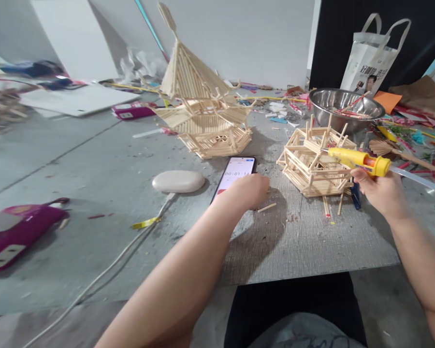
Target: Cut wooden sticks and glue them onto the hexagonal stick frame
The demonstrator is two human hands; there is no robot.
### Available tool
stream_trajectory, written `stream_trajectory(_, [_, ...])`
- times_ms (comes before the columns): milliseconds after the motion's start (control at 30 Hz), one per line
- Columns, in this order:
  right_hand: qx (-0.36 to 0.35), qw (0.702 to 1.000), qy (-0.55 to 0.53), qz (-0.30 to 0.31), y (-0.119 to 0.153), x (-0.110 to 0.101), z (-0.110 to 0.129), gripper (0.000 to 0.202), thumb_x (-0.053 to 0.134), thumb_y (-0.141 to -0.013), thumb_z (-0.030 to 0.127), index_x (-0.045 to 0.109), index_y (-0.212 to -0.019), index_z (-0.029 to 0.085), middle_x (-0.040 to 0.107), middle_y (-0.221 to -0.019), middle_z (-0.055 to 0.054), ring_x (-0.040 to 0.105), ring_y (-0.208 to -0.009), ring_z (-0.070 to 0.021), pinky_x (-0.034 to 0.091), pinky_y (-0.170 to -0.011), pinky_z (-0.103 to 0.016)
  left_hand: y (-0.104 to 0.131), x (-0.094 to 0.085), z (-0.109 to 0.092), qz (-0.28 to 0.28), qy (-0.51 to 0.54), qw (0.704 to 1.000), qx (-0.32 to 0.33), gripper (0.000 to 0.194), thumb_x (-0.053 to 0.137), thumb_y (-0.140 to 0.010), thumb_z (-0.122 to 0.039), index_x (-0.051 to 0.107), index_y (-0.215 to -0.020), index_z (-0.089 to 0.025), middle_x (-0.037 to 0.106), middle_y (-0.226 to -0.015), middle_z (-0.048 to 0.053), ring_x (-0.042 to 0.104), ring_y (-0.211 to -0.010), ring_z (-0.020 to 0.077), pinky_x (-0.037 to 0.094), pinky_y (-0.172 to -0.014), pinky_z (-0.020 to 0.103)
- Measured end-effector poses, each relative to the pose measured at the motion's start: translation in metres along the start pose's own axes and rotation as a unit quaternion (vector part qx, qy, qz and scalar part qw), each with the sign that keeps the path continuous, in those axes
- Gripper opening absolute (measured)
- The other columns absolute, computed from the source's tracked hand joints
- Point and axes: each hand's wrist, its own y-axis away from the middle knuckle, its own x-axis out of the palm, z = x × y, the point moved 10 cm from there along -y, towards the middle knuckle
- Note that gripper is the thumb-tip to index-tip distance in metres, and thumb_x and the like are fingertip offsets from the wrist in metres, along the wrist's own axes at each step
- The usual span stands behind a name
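My right hand (pixel 382 191) is wrapped round a yellow glue gun (pixel 360 160), with a clear glue stick (pixel 420 180) jutting from its back. The gun's nozzle reaches the top of a small frame of wooden sticks (pixel 311 166), open-sided and many-cornered. At the centre, my left hand (pixel 252 189) is closed, its fingers curled down near the board; what they hold, if anything, is hidden. A short wooden stick (pixel 267 208) lies just beside it. Partly under that hand is a phone (pixel 235 174) showing a running timer. A dark blue object (pixel 355 195) stands by the frame.
A tall stick-built model with a pointed roof (pixel 195 77) stands at the back. Right of it are a steel bowl (pixel 348 106) and a paper bag (pixel 371 63). A white oval device (pixel 178 181) trails a cable (pixel 119 256). Purple power strips (pixel 25 229) lie left.
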Motion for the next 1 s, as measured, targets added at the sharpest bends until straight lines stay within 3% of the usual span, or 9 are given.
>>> stream_trajectory(400, [-0.008,0.999,-0.04,0.005,-0.001,0.0,-0.002,0.041,0.056,-0.07,0.064,0.059,-0.067,0.022,0.056,-0.051,-0.003,0.054,-0.047,-0.017,0.039,-0.043,-0.028,-0.004,0.005,-0.001,0.02,-0.009,1.0,0.01,0.03,0.039,-0.079,-0.01,0.064,-0.096,-0.008,0.066,-0.104,0.018,0.062,-0.097,0.0274,0.046,-0.074,0.031])
stream_trajectory(633, [-0.012,0.999,0.0,0.038,0.0,0.0,0.004,0.046,0.051,-0.071,0.066,0.06,-0.062,0.022,0.049,-0.041,0.0,0.053,-0.045,-0.0166,0.041,-0.048,-0.029,0.001,0.003,-0.006,0.027,-0.009,0.999,0.025,0.031,0.042,-0.073,-0.005,0.064,-0.094,-0.011,0.066,-0.102,0.017,0.062,-0.093,0.0259,0.045,-0.07,0.03])
stream_trajectory(800, [0.018,0.998,-0.037,0.038,0.001,-0.002,-0.005,0.048,0.05,-0.071,0.067,0.061,-0.065,0.02,0.047,-0.042,0.001,0.051,-0.044,-0.0153,0.038,-0.045,-0.027,0.0,0.004,-0.003,0.031,0.013,0.999,0.025,0.028,0.045,-0.068,-0.006,0.064,-0.088,-0.012,0.067,-0.092,0.014,0.063,-0.082,0.0227,0.042,-0.062,0.027])
stream_trajectory(900, [0.03,0.997,-0.066,0.037,0.002,-0.003,-0.013,0.047,0.051,-0.073,0.065,0.059,-0.064,0.019,0.047,-0.043,0.002,0.048,-0.041,-0.0127,0.037,-0.044,-0.026,-0.005,0.005,0.003,0.013,0.056,0.998,0.021,0.025,0.044,-0.069,-0.01,0.062,-0.085,-0.014,0.067,-0.086,0.011,0.061,-0.075,0.0214,0.04,-0.057,0.026])
stream_trajectory(1000, [0.017,0.997,-0.073,0.035,0.003,-0.007,-0.018,0.045,0.05,-0.076,0.061,0.057,-0.064,0.019,0.049,-0.045,0.001,0.047,-0.04,-0.0114,0.038,-0.043,-0.026,-0.009,-0.004,0.011,-0.056,0.13,0.99,0.02,0.025,0.043,-0.071,-0.014,0.06,-0.09,-0.016,0.066,-0.086,0.008,0.06,-0.074,0.0196,0.04,-0.058,0.026])
